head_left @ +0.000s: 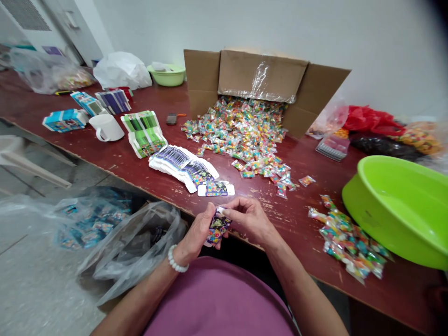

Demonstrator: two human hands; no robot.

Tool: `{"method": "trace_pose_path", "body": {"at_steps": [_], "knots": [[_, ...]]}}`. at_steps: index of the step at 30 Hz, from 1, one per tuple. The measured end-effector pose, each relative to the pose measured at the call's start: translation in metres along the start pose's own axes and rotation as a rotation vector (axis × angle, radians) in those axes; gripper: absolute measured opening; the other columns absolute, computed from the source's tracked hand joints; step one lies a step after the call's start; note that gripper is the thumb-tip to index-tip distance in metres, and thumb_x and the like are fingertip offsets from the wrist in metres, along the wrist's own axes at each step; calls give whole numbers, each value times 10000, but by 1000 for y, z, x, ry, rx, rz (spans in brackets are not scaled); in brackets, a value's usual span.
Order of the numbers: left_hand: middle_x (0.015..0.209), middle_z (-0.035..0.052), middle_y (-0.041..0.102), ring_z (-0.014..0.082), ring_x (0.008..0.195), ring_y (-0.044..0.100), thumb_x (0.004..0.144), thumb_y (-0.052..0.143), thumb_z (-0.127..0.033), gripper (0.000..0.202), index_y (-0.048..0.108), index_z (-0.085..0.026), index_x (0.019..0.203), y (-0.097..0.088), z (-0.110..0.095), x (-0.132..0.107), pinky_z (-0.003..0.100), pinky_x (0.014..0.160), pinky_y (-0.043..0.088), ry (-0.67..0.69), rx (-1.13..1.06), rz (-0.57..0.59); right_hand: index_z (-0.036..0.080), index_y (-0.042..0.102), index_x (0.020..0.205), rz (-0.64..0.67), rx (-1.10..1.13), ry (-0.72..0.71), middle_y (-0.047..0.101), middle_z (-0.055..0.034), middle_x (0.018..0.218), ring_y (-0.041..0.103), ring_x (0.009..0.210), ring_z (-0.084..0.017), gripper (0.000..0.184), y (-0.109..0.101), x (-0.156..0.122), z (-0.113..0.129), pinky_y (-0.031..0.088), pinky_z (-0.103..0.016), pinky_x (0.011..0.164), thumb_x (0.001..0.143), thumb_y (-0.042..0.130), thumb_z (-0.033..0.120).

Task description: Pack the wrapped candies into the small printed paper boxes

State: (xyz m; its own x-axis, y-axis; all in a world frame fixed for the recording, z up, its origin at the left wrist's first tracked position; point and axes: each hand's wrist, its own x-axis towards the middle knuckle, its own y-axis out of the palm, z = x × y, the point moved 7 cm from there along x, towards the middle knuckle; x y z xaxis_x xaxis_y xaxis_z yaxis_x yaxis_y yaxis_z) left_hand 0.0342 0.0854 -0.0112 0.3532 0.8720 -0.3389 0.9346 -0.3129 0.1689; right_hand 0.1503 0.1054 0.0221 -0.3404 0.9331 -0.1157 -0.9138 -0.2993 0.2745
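Step in hand: looks like end-flap work on a small box (217, 228), which sits between both hands in front of the body, just off the table's (301, 210) near edge. Left grip (197, 233) closed round the box sides; right grip (251, 215) pinched at the white flap (221, 211), no real gap. Can't tell if the box is filled, or if the flap is going in or out. Next move calls for left steady, no crushing, right working the flap squarely. One loose blank (217, 189) just beyond the hands, fanned stack (182, 163) past it, candy heap (245, 130) farther back.
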Motion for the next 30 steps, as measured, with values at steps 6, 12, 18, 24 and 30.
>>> {"method": "trace_pose_path", "body": {"at_steps": [6, 12, 18, 24, 30], "knots": [[617, 57, 643, 123, 408, 562, 877, 320, -765, 741, 675, -114, 889, -2, 8, 1, 207, 387, 401, -13, -16, -34, 179, 719, 850, -72, -291, -154, 717, -27, 722, 651, 525, -139, 202, 0, -10, 10, 487, -247, 506, 843, 713, 381], [574, 70, 627, 111, 378, 543, 834, 316, -815, 790, 643, -110, 693, 1, 2, 2, 201, 382, 396, -25, 81, -22, 182, 645, 769, -97, -196, -91, 664, 13, 583, 618, 469, -135, 269, -2, -7, 4, 464, -228, 459, 804, 741, 430], [540, 67, 626, 121, 366, 543, 825, 335, -818, 807, 687, -92, 789, 0, -3, 2, 198, 358, 398, -42, 71, -35, 178, 673, 773, -39, -203, -100, 660, 4, 636, 609, 513, -128, 221, 1, -8, 10, 465, -229, 485, 829, 718, 387], [599, 12, 624, 135, 375, 557, 848, 396, -772, 726, 628, -146, 1134, 4, 9, 6, 225, 358, 429, -120, -202, -41, 250, 717, 1050, -94, -246, -182, 664, -48, 1141, 624, 737, -130, 220, 5, -16, -7, 527, -249, 624, 909, 627, 393], [954, 47, 699, 163, 736, 678, 843, 700, -384, 429, 560, -222, 1214, 14, -6, 7, 286, 670, 555, -72, -385, 65, 238, 695, 1142, -324, -783, -315, 676, -64, 1161, 612, 1082, -206, 273, -73, -7, 17, 478, -345, 967, 951, 529, 341]]}}
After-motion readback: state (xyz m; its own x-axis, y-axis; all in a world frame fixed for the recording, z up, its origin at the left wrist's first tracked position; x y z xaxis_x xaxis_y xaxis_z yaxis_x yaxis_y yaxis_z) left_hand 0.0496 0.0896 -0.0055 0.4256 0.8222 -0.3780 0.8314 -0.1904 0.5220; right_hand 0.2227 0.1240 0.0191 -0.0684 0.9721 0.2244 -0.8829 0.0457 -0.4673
